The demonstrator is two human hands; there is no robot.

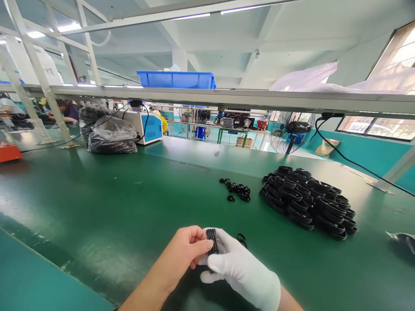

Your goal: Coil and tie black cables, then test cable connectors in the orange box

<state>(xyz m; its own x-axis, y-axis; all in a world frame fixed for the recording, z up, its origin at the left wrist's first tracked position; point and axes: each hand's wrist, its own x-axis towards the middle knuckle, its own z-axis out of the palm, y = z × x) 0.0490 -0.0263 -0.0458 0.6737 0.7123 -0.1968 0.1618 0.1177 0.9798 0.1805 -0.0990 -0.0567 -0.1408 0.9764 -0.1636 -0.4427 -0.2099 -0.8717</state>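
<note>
Blue bin: the blue bin (177, 80) sits on the overhead shelf (243, 98); something pale shows above its rim, but you cannot tell what.
Clear bag: at the far left of your green table (129, 207), the clear plastic bag (112, 134) holds dark contents, just in front of a white-and-blue machine (151, 128).
White bag: the white bag (34, 62) stands at the upper left; its contents are hidden.
Your left hand: bare, your left hand (189, 246) has its thumb and fingers together, pinched on the bundle of black loops (212, 239).
Your right hand: in a white glove, your right hand (238, 263) curls round the same bundle from the other side — partly closed on it, with one lower finger standing apart.
Bundle: it is between your two hands, above the near part of the table, its bands side by side.
Beside the glove: a few loose black rings (241, 239) lie on the table, partly hidden.
Farther out: a scatter of small black rings (239, 188) lies ahead — and to its right, a large heap of black coils (304, 198).
</note>
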